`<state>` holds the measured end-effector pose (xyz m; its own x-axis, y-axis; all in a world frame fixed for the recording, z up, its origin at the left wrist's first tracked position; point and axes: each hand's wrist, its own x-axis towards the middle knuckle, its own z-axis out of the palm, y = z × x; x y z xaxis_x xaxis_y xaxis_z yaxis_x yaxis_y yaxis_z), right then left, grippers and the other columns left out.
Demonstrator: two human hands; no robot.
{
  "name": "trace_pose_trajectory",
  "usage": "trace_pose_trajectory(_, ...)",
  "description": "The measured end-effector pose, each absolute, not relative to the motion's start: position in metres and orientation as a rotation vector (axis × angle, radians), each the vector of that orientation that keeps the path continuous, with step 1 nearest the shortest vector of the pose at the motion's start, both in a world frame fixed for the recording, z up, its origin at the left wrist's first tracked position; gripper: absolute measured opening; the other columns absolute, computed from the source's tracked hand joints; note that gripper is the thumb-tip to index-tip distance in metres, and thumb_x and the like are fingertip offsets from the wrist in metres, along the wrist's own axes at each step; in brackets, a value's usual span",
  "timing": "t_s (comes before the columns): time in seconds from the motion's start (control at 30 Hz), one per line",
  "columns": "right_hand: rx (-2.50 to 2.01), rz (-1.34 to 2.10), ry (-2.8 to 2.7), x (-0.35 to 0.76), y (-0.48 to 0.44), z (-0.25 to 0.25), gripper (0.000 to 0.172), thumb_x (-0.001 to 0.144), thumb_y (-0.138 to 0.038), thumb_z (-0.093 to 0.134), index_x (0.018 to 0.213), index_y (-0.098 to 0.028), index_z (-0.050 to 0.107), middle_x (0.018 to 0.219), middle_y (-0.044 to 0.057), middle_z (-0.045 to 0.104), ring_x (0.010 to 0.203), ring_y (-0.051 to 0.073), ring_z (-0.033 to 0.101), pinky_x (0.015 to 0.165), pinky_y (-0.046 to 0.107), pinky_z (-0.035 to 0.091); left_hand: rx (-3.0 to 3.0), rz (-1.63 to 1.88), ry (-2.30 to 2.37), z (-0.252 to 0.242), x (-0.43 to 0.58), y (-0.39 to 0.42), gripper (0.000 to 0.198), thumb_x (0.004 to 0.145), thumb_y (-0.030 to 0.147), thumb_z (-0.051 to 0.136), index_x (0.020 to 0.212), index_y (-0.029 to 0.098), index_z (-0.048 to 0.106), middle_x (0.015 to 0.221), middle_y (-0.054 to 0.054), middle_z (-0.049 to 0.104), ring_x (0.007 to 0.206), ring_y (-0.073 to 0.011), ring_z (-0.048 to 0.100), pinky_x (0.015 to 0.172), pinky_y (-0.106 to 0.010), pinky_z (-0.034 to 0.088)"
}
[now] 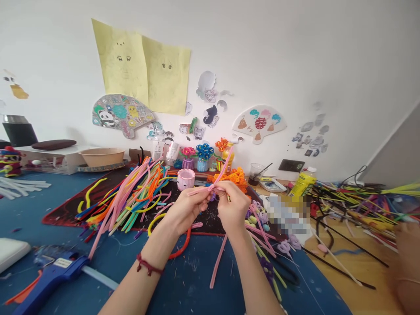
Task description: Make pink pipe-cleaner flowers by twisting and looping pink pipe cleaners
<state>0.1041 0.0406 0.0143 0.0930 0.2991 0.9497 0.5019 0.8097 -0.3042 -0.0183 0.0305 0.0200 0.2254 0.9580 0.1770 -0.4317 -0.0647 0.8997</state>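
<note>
Both hands meet in the middle of the head view, above a dark mat. My left hand (188, 209) is closed, its fingers pinching a pink pipe cleaner (225, 162). Close beside it, my right hand (232, 203) pinches the same pink pipe cleaner, which is looped or twisted between the fingertips. One end of it sticks up to the right, and a shorter end lies over my left fingers. Just behind the hands stands a small pink-and-white pot (185, 178). Orange pipe cleaner flowers (238, 177) lie behind my right hand.
A heap of colourful pipe cleaners (131, 197) spreads at the left. A blue glue gun (59, 273) lies front left. Purple curled pieces (290, 245), a yellow bottle (302, 181) and black strands are at the right. Another person's hand (407, 245) shows at the right edge.
</note>
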Motion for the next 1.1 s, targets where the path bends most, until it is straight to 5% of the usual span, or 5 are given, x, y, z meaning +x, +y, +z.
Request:
trace_pose_trajectory(0.2,-0.946,0.173,-1.375,0.107,0.044,0.009,0.012,0.072,-0.017,0.057,0.065,-0.017,0.066,0.061,0.003,0.067,0.059,0.019,0.062,0.059,0.029,0.048,2.234,1.631,1.065,0.018,-0.017,0.028,0.019,0.09,0.025,0.054,0.084,0.013,0.067,0.075,-0.005,0.063,0.064,-0.0137,0.054,0.059,-0.025,0.043)
trace_pose_trajectory(0.4,-0.996,0.775,-1.19,0.111,0.052,0.008,0.006,0.057,-0.02,0.058,0.052,-0.018,0.058,0.046,-0.002,0.055,0.045,0.015,0.05,0.044,0.025,0.039,3.432,1.162,1.022,0.017,-0.025,0.023,0.029,0.095,0.009,0.034,0.089,0.011,0.062,0.079,-0.008,0.062,0.072,-0.0184,0.055,0.062,-0.029,0.047)
trace_pose_trajectory(0.6,-0.922,0.824,-1.169,0.114,0.056,0.012,0.011,0.059,-0.027,0.065,0.058,-0.017,0.062,0.05,0.0,0.06,0.046,0.015,0.053,0.046,0.026,0.042,2.354,1.564,1.331,0.017,-0.02,0.033,0.027,0.093,0.03,0.047,0.079,0.015,0.066,0.069,-0.003,0.063,0.061,-0.0124,0.054,0.058,-0.023,0.041)
trace_pose_trajectory(0.8,-0.92,0.762,-1.211,0.114,0.055,0.013,0.016,0.064,-0.032,0.068,0.061,-0.016,0.064,0.057,0.001,0.063,0.05,0.016,0.056,0.049,0.026,0.045,1.453,1.458,1.127,0.022,-0.016,0.035,0.042,0.082,0.05,0.055,0.065,0.013,0.064,0.054,0.001,0.053,0.043,-0.0078,0.043,0.042,-0.021,0.033)
trace_pose_trajectory(1.1,-0.874,0.586,-1.402,0.111,0.053,0.01,0.01,0.071,-0.027,0.063,0.068,-0.017,0.064,0.068,0.004,0.067,0.064,0.02,0.064,0.062,0.029,0.051,1.043,1.272,0.848,0.02,-0.019,0.033,0.036,0.063,0.043,0.078,0.063,0.01,0.064,0.055,0.001,0.051,0.047,-0.0054,0.041,0.042,-0.018,0.03)
